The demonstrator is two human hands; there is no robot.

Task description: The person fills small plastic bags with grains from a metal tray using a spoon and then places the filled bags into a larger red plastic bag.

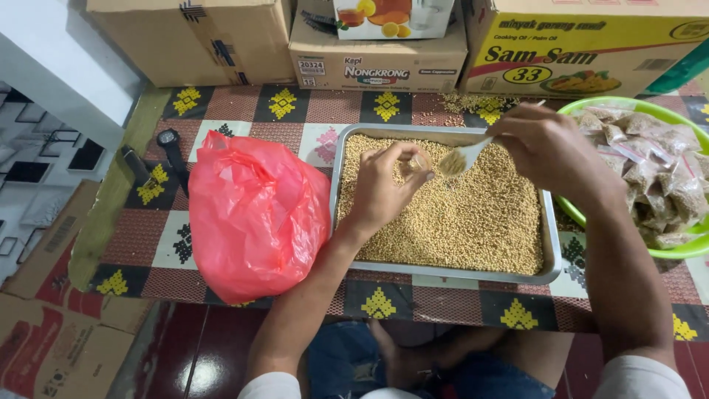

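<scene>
A home floor used for small-scale food packing: patterned mat [281, 103], stacked cardboard boxes [377, 63], tray of seeds [550, 251], basin of filled packets [687, 247]

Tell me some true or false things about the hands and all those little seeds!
1. The metal tray is full of small tan seeds. True.
2. The right hand holds a knife. False: it holds a spoon with seeds on it.
3. The left hand pinches a small clear packet over the tray. True.
4. The plastic bag left of the tray is blue. False: it is red.
5. The green basin is right of the tray and holds filled packets. True.
</scene>
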